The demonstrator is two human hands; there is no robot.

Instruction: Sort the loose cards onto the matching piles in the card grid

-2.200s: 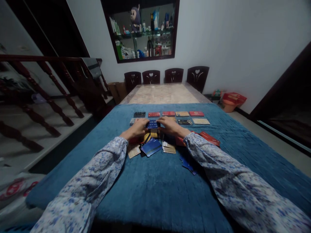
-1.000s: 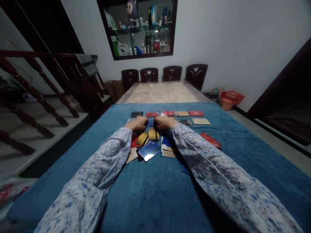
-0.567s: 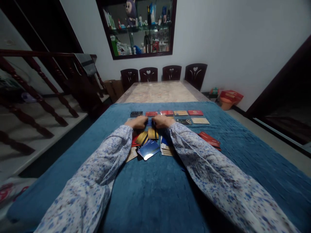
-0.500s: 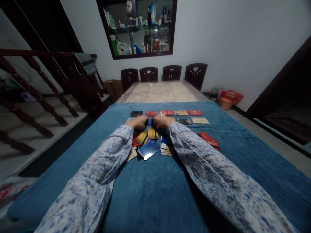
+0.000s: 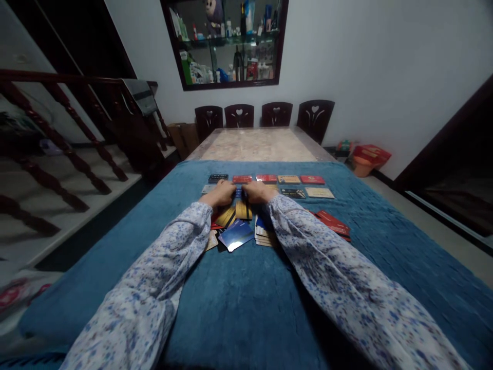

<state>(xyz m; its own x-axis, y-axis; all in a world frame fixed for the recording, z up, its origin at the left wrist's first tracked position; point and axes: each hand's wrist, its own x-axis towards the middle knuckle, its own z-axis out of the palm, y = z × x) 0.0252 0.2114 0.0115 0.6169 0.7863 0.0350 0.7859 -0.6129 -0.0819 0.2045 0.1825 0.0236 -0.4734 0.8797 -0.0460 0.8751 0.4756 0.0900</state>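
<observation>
My left hand (image 5: pixel 220 194) and my right hand (image 5: pixel 257 192) lie close together on the blue cloth (image 5: pixel 246 288), fingers curled around a blue card (image 5: pixel 239 192) between them. That card sits in the nearer of two rows of laid-out cards; the far row (image 5: pixel 265 179) holds dark, red and tan cards. Just below my hands lies a loose heap of cards (image 5: pixel 235 226), gold, blue and red. A few red cards (image 5: pixel 331 223) lie to the right of my right forearm.
Beyond the cloth the bare marble tabletop (image 5: pixel 257 145) runs to several dark chairs (image 5: pixel 265 114) by the wall. A glass cabinet (image 5: pixel 229 43) hangs above. A wooden stair railing (image 5: pixel 69 128) stands left, red bags (image 5: pixel 365 156) at the right.
My hands have moved away from me, from the loose heap up to the nearer row, carrying the blue card with them. In the last half second they hardly move.
</observation>
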